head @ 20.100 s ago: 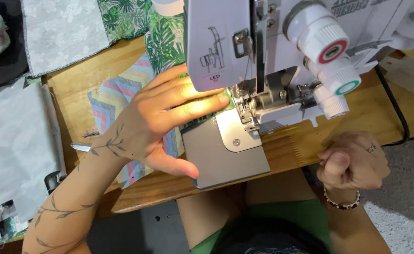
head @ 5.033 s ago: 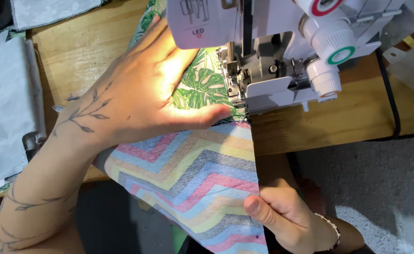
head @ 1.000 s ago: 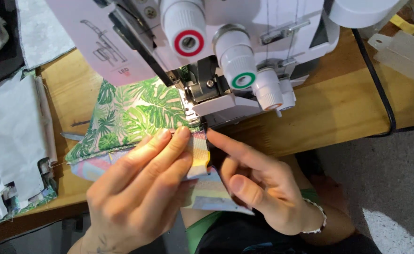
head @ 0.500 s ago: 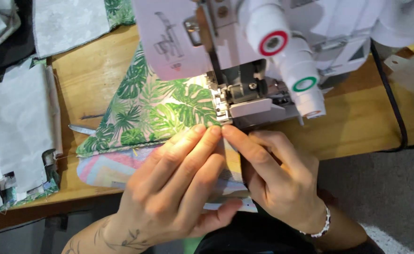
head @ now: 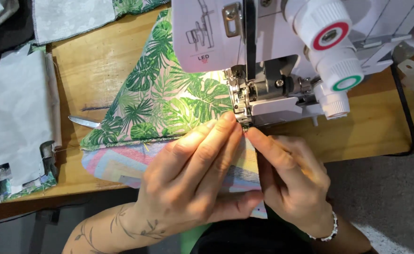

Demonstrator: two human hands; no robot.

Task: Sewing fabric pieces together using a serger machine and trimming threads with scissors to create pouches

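A white overlock sewing machine point(head: 282, 42) stands at the top, its metal presser foot point(head: 241, 106) lit from above. A green leaf-print fabric point(head: 164, 101) lies under the foot, on top of a pastel zigzag fabric point(head: 117, 162). My left hand point(head: 195, 181) lies flat on the two layers with its fingertips right in front of the foot. My right hand point(head: 291, 181) pinches the fabric edge just below the foot, touching the left fingertips.
The wooden table point(head: 371, 124) carries stacked grey and white fabric pieces point(head: 18, 117) at the left. Metal blade tips point(head: 84, 122) poke out from under the leaf fabric. A black cable point(head: 407, 117) runs down the right side. Grey floor lies below right.
The view has closed in on the machine. Both hands have stayed in front of the presser foot, fingertips now tight against it on the fabric edge.
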